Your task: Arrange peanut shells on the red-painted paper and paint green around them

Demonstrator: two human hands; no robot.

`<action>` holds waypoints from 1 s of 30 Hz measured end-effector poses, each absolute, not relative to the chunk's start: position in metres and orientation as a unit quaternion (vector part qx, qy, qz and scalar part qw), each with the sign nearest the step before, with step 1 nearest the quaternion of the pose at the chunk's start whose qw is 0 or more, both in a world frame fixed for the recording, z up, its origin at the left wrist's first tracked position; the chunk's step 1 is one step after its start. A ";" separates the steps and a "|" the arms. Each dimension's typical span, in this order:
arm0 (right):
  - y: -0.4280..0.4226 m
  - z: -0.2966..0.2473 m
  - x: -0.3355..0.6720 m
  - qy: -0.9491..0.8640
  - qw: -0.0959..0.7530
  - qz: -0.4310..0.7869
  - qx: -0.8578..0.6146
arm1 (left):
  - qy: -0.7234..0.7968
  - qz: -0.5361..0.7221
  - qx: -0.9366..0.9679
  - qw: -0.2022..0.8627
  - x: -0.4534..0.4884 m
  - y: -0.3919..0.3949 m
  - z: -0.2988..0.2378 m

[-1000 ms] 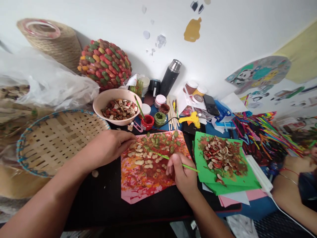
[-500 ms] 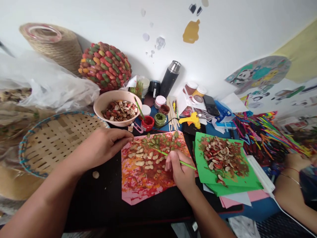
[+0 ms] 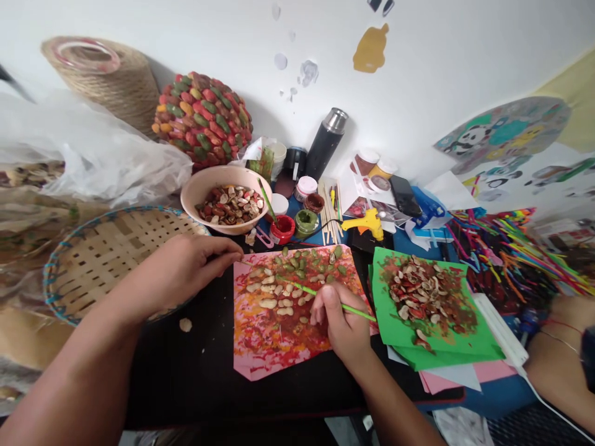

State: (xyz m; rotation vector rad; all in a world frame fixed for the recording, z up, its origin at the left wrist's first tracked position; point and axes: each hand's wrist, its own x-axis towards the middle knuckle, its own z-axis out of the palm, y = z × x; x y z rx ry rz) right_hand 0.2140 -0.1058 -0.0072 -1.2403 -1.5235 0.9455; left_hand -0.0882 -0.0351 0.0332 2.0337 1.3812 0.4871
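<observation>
My right hand (image 3: 341, 319) is closed around a bright green paintbrush (image 3: 304, 289), whose tip reaches left over the peanuts. My left hand (image 3: 204, 266) pinches what looks like a thin stick (image 3: 246, 263) at the upper left corner of a paint-smeared pink sheet (image 3: 253, 356). Plain unshelled peanuts (image 3: 268, 303) lie in the sheet's middle. Green-painted peanuts (image 3: 292, 263) lie along its far side. Beyond the sheet stand open jars of red paint (image 3: 281, 230) and green paint (image 3: 307, 223), with a second brush (image 3: 266, 199) leaning in the red one.
A bowl (image 3: 190, 207) of peanut shells and a woven basket (image 3: 93, 266) are at left. A peanut-covered ball (image 3: 204, 118) and flask (image 3: 328, 142) stand behind. A yellow glue gun (image 3: 367, 223), green sheets (image 3: 385, 334) with shells and another person's arm (image 3: 555, 353) are at right.
The view has shifted slightly, moving most things right in the picture. The brush tip has moved left across the peanuts. My left hand has drawn slightly back from the sheet's corner, still pinching.
</observation>
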 end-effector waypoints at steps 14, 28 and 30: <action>-0.104 -0.005 0.211 -0.623 0.456 0.392 -0.500 | 0.512 0.165 0.771 0.341 -0.092 -0.035 0.039; -0.105 -0.009 0.213 -0.631 0.458 0.383 -0.495 | 0.517 0.245 0.752 0.328 -0.079 -0.036 0.025; -0.105 -0.010 0.214 -0.631 0.459 0.381 -0.496 | 0.491 0.219 0.766 0.352 -0.085 -0.036 0.028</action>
